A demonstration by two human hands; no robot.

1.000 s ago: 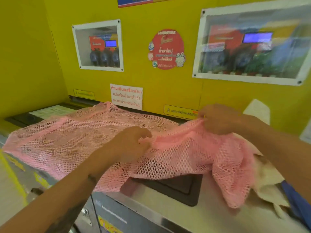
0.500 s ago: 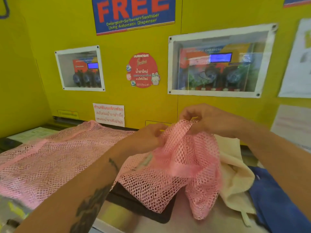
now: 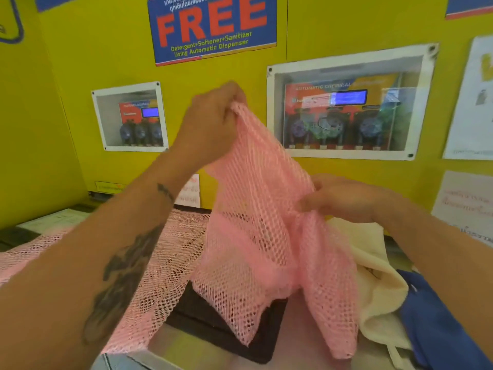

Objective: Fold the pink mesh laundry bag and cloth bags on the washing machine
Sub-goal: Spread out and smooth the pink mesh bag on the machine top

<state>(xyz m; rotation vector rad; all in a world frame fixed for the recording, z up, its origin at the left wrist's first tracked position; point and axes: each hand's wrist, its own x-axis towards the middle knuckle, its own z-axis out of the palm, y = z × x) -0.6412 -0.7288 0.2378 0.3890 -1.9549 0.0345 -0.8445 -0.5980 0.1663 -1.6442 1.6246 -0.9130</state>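
A pink mesh laundry bag (image 3: 256, 236) hangs lifted above the washing machine top (image 3: 186, 343), its left part still spread flat on the machine. My left hand (image 3: 210, 124) is raised high and pinches the bag's top edge. Lower and to the right, my right hand (image 3: 344, 198) grips the bag's side edge. A cream cloth bag (image 3: 378, 289) lies crumpled behind the mesh on the right. A blue cloth bag (image 3: 432, 327) lies beside it at the far right.
The yellow wall (image 3: 320, 28) stands close behind, with a blue FREE poster (image 3: 213, 28) and two windowed dispenser boxes (image 3: 346, 113). Paper notices (image 3: 469, 102) hang at the right. A dark panel (image 3: 226, 329) is set in the machine top under the mesh.
My left hand has risen from the machine top to well above it, lifting the mesh bag's right part upright. My right hand dropped lower along the bag's edge. The view tilted upward.
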